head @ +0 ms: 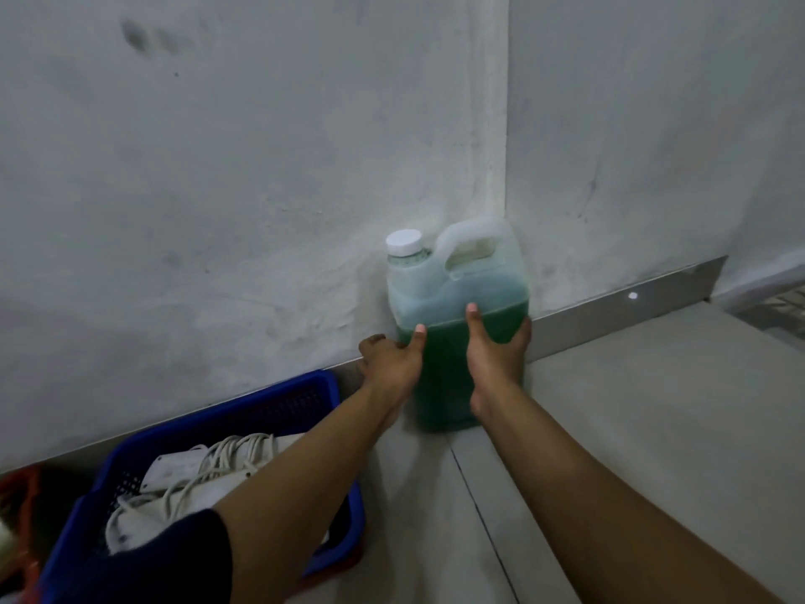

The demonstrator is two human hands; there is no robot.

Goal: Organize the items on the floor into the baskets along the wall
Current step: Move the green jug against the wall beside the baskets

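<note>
Green liquid fills most of the translucent jug (457,298), which stands upright on the floor (631,407) in the wall corner. We grip it with both hands: our left hand (394,364) and right hand (494,357) curl around its sides. Beside it, a blue basket (305,398) holds white cables (226,464).

One jug (457,307) in wall corner. Left of jug: one blue basket (226,429), one red basket (26,494) beyond. Two hands on jug: left hand (394,364), right hand (496,350).
</note>
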